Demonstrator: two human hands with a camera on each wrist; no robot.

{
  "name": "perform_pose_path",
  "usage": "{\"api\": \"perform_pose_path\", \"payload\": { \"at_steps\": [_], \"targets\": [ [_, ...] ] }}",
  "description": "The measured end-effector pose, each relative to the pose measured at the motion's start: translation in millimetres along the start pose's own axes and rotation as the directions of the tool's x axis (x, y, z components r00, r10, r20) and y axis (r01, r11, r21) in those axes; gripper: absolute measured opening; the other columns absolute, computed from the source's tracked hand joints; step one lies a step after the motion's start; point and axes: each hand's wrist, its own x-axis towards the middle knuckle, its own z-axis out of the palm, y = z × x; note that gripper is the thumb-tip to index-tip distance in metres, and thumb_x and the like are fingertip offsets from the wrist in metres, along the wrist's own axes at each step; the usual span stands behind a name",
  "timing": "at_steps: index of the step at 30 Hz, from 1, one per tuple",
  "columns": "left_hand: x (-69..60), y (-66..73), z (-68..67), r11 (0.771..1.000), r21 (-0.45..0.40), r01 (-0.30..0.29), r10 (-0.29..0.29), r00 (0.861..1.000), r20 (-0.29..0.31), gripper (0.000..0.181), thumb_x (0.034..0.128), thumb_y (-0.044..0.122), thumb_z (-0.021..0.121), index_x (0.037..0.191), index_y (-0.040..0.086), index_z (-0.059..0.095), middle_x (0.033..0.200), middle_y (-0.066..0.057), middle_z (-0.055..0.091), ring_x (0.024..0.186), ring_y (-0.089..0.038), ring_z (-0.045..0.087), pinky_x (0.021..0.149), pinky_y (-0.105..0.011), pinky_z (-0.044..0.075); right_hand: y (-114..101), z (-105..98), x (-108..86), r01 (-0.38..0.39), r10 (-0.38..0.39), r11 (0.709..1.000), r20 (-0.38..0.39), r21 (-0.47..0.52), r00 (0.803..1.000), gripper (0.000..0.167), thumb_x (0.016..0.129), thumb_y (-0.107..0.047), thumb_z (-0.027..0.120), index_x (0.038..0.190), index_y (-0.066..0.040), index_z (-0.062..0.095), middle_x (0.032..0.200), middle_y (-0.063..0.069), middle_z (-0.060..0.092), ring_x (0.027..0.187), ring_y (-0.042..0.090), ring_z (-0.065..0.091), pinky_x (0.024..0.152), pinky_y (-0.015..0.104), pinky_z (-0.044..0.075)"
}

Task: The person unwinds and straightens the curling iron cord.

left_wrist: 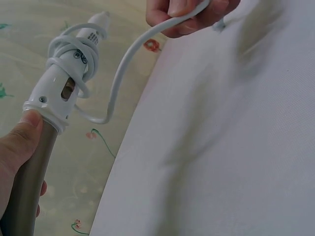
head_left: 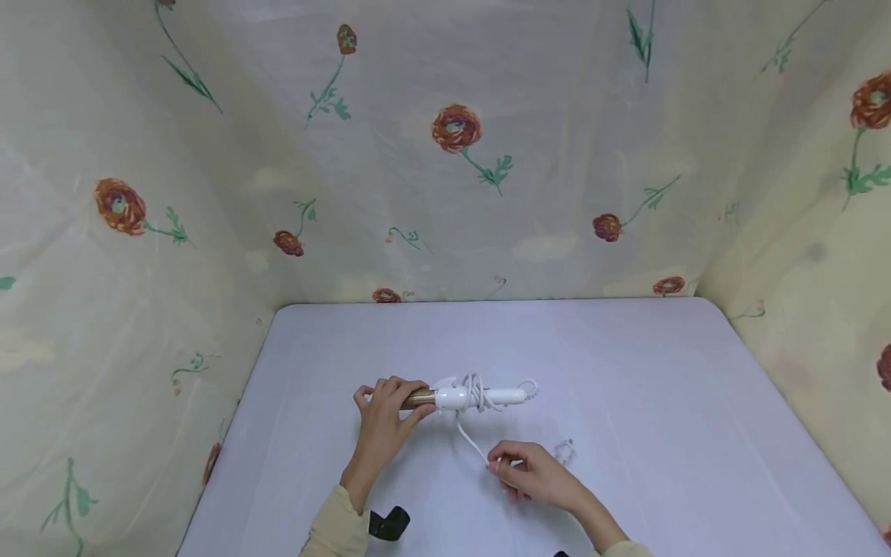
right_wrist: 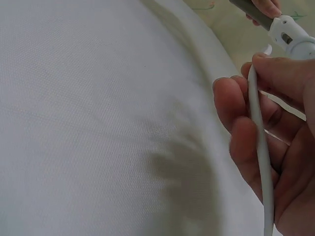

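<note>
A curling iron with a white handle point(head_left: 511, 396) and a metallic brown barrel point(head_left: 420, 398) is held roughly level above the table. My left hand point(head_left: 385, 418) grips the barrel, its thumb by the white collar in the left wrist view. Several loops of white cord point(left_wrist: 74, 54) wrap the handle. From them a free stretch of cord point(left_wrist: 118, 78) runs to my right hand point(head_left: 532, 472). The right wrist view shows thumb and fingers of my right hand point(right_wrist: 280, 113) pinching the cord point(right_wrist: 261, 147). A plug point(head_left: 564, 450) appears just beyond that hand.
A white-covered table point(head_left: 626, 371) lies below, with flower-patterned cloth point(head_left: 557, 155) behind it and at both sides. A black object point(head_left: 391, 524) is by my left sleeve, and a small dark thing shows at the bottom edge of the head view.
</note>
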Motion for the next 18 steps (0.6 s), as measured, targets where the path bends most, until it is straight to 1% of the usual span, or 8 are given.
{"api": "perform_pose_path", "payload": {
  "at_steps": [3, 5, 8, 11, 14, 18],
  "targets": [
    [-0.6, -0.5, 0.0, 1.0, -0.005, 0.001, -0.001, 1.0, -0.001, 0.039, 0.0772, 0.048, 0.068, 0.109, 0.025, 0.067, 0.095, 0.005, 0.064, 0.088, -0.015, 0.051, 0.092, -0.052, 0.019, 4, 1, 1.2, 0.017, -0.017, 1.0, -0.001, -0.01, 1.0, 0.026, 0.095, -0.024, 0.058, 0.102, 0.0, 0.062, 0.073, 0.007, 0.058, 0.055, 0.011, 0.06, 0.05, 0.028, 0.05],
    [-0.2, -0.7, 0.2, 1.0, -0.007, -0.001, 0.001, 1.0, -0.001, 0.038, 0.0775, 0.048, 0.068, 0.109, 0.026, 0.067, 0.095, 0.005, 0.064, 0.088, -0.015, 0.051, 0.092, -0.052, 0.019, 7, 1, 1.6, 0.029, -0.029, 0.999, 0.0, -0.02, 1.0, 0.026, 0.095, -0.023, 0.057, 0.102, 0.001, 0.061, 0.074, 0.009, 0.059, 0.057, 0.01, 0.06, 0.053, 0.03, 0.052],
    [0.2, -0.5, 0.1, 1.0, -0.004, -0.006, 0.006, 1.0, -0.009, 0.038, 0.0771, 0.048, 0.068, 0.109, 0.026, 0.067, 0.094, 0.005, 0.064, 0.088, -0.015, 0.051, 0.092, -0.052, 0.019, 9, 2, 2.4, 0.059, -0.059, 0.996, -0.003, -0.063, 0.998, 0.026, 0.095, -0.025, 0.056, 0.1, 0.001, 0.061, 0.074, 0.014, 0.062, 0.058, 0.008, 0.058, 0.053, 0.027, 0.05],
    [0.3, 0.0, -0.5, 1.0, -0.003, -0.011, 0.011, 1.0, -0.016, 0.038, 0.0768, 0.047, 0.069, 0.108, 0.025, 0.067, 0.094, 0.005, 0.063, 0.088, -0.015, 0.051, 0.092, -0.052, 0.019, 10, 1, 3.3, 0.078, -0.08, 0.992, -0.011, -0.103, 0.997, 0.025, 0.096, -0.025, 0.056, 0.099, -0.001, 0.061, 0.074, 0.014, 0.063, 0.06, 0.007, 0.057, 0.054, 0.023, 0.048],
    [0.4, 0.6, -1.3, 1.0, -0.008, -0.016, 0.015, 1.0, -0.019, 0.038, 0.0765, 0.046, 0.07, 0.108, 0.025, 0.067, 0.094, 0.005, 0.063, 0.088, -0.015, 0.051, 0.091, -0.051, 0.019, 12, 2, 4.1, 0.07, -0.075, 0.988, -0.026, -0.139, 0.997, 0.023, 0.095, -0.025, 0.056, 0.098, -0.003, 0.063, 0.077, 0.009, 0.065, 0.064, 0.004, 0.057, 0.058, 0.022, 0.047],
    [0.7, 0.9, -1.9, 1.0, -0.018, -0.016, 0.016, 1.0, -0.017, 0.037, 0.077, 0.045, 0.07, 0.108, 0.025, 0.067, 0.094, 0.005, 0.063, 0.088, -0.015, 0.051, 0.091, -0.051, 0.019, 13, 2, 5.2, 0.037, -0.049, 0.977, -0.053, -0.208, 0.997, 0.02, 0.094, -0.026, 0.058, 0.096, -0.007, 0.064, 0.084, 0.001, 0.066, 0.072, 0.0, 0.055, 0.064, 0.02, 0.046]
  ]
}}
